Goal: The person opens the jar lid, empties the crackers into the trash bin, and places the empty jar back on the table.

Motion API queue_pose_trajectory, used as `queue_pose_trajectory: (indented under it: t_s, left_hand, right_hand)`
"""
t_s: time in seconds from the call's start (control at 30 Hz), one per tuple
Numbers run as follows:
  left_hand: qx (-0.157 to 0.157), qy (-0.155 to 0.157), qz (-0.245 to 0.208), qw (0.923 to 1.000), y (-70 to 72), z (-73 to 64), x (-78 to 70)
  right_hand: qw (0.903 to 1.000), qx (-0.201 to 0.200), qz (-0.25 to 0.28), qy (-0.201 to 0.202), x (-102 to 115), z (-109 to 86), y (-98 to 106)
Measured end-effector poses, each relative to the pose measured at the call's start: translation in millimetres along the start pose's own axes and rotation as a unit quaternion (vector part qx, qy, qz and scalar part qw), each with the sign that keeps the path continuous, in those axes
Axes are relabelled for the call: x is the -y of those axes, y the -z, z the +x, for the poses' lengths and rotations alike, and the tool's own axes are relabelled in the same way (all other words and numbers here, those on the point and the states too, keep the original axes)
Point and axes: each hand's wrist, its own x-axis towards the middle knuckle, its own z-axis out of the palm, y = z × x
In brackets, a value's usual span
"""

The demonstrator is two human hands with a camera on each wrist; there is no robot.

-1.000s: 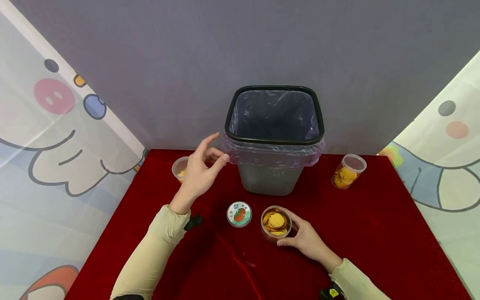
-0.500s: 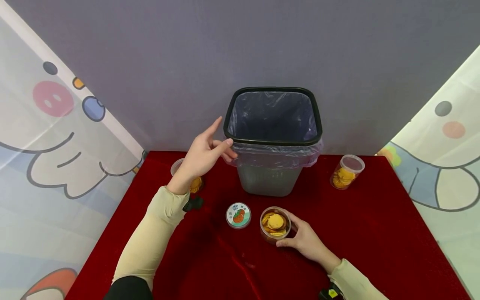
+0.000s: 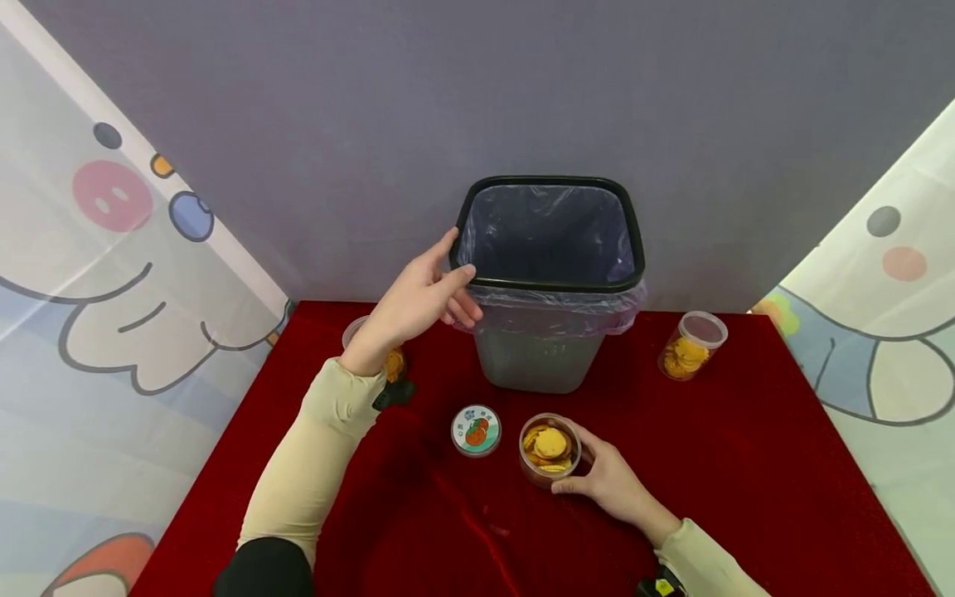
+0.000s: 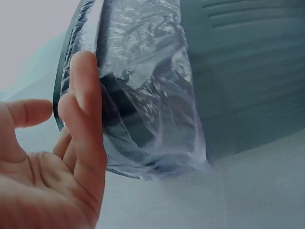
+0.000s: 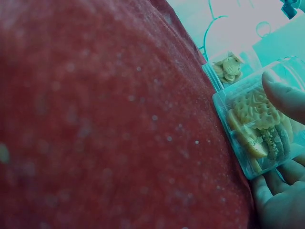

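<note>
In the head view my left hand (image 3: 421, 298) is at the near left corner of the lined trash can (image 3: 533, 356). Its index finger and thumb lie along the black rim, the other fingers lower by the bag's fold. The left wrist view has the fingers beside the plastic bag (image 4: 152, 86) and the thumb tip by the rim. My right hand (image 3: 612, 481) holds an uncapped clear jar (image 3: 550, 452) of yellow crackers, thumb on one side and fingers on the other. A round lid (image 3: 476, 431) with a red fruit picture lies left of that jar.
A second jar of crackers (image 3: 692, 347) stands at the back right of the red cloth (image 3: 746, 464). Another jar (image 3: 394, 365) is partly hidden behind my left wrist. A grey wall (image 3: 358, 124) rises behind the trash can, with printed cartoon sheets (image 3: 112, 332) on both sides.
My left hand has moved up and right from beside the trash can onto its rim corner. The right hand and its jar have stayed in place.
</note>
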Motion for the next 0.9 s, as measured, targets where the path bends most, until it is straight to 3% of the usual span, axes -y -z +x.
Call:
queue_pose_trajectory:
  t_s: [0.17,0.3,0.5,0.73,0.9]
  left_hand:
    - [-0.029,0.030,0.011,0.9991,-8.9,1.0,-2.4]
    - [-0.030,0.039,0.003,0.9988,-13.3,-0.1,-3.3]
    - [-0.023,0.041,-0.006,0.9989,-16.2,-5.5,-2.1]
    - [-0.042,0.041,-0.016,0.9981,-19.7,-5.8,2.2]
    - [-0.056,0.034,-0.031,0.9974,-23.9,-4.9,3.8]
  right_hand:
    - [1.0000,-0.004,-0.001,-0.002,-0.9,0.1,-0.5]
    - [1.0000,-0.003,0.000,-0.001,-2.3,0.4,-1.5]
    - [1.0000,-0.002,0.008,0.002,-1.6,1.1,-3.8]
    - [0.9999,-0.011,-0.004,0.005,4.5,-1.3,-2.6]
    - [0.9977,-0.039,-0.039,0.041,14.5,-10.4,3.4]
